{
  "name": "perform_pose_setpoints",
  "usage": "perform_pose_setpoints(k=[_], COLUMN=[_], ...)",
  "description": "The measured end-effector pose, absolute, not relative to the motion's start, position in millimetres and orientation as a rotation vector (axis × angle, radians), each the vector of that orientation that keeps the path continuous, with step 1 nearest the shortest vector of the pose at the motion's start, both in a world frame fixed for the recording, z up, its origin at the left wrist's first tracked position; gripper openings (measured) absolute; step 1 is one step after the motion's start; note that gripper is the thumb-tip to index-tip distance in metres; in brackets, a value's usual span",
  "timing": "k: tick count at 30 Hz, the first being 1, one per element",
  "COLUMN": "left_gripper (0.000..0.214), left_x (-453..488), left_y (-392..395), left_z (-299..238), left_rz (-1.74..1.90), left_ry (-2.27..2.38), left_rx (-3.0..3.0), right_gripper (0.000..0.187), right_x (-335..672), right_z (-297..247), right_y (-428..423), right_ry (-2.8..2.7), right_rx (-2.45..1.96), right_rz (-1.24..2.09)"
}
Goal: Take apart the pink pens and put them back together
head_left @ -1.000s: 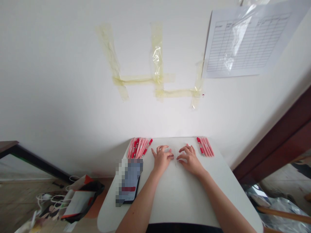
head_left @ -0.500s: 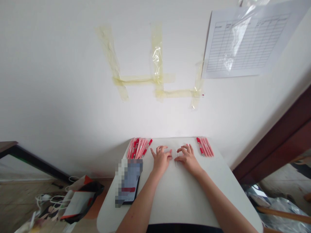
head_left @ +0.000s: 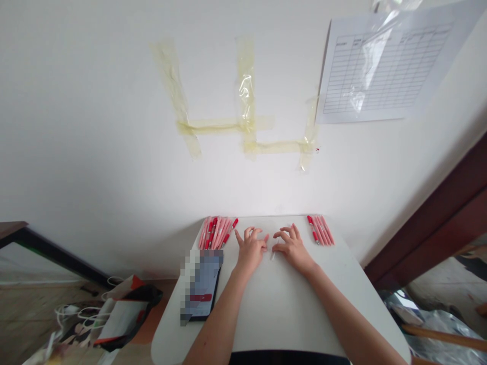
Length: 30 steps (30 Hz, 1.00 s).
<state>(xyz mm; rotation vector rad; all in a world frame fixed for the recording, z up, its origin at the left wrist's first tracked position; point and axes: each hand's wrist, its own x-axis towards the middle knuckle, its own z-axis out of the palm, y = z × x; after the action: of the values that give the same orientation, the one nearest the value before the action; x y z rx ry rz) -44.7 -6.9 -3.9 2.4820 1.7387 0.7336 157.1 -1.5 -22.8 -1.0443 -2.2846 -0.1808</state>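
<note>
My left hand point(head_left: 251, 249) hovers over the middle of the white table, fingers spread and bent, with nothing visible in them. Facing it, my right hand point(head_left: 293, 247) has thumb and index finger pinched on a thin, whitish see-through strip point(head_left: 273, 256). The strip tilts, and its upper part is hard to make out among the fingers. A bunch of red and pink pens point(head_left: 216, 233) lies beyond my left hand. Past my right hand is a smaller row of pens point(head_left: 321, 230), one red and several pink.
A phone point(head_left: 205, 284), partly pixelated, lies on the table point(head_left: 289, 314) by my left forearm. The white wall point(head_left: 114, 152) meets the table's far edge, with yellowish tape point(head_left: 246, 91) and a printed sheet point(head_left: 384, 71) on it. Bags and cables point(head_left: 122, 314) are on the floor at left.
My right hand has shifted slightly left. The strip, nearly upright before, now leans and shows mainly below the fingertips. My left hand has moved slightly left.
</note>
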Motion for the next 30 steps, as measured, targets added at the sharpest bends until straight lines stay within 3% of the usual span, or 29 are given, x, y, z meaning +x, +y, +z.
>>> perform_pose_setpoints(k=[13,30], left_gripper=[0.009,0.005], left_x=[-45,-35], left_y=[-7,-10], left_z=[-1,0], left_rz=[0.821,0.993], left_ry=[1.753,1.668], left_rx=[2.368,2.315], right_gripper=[0.033,0.026], right_x=[168,179], right_z=[-17,-21], right_y=[-3,-8], right_ry=[-2.11,-2.064], right_rx=[-1.14,-1.305], right_rz=[-0.279,-0.331])
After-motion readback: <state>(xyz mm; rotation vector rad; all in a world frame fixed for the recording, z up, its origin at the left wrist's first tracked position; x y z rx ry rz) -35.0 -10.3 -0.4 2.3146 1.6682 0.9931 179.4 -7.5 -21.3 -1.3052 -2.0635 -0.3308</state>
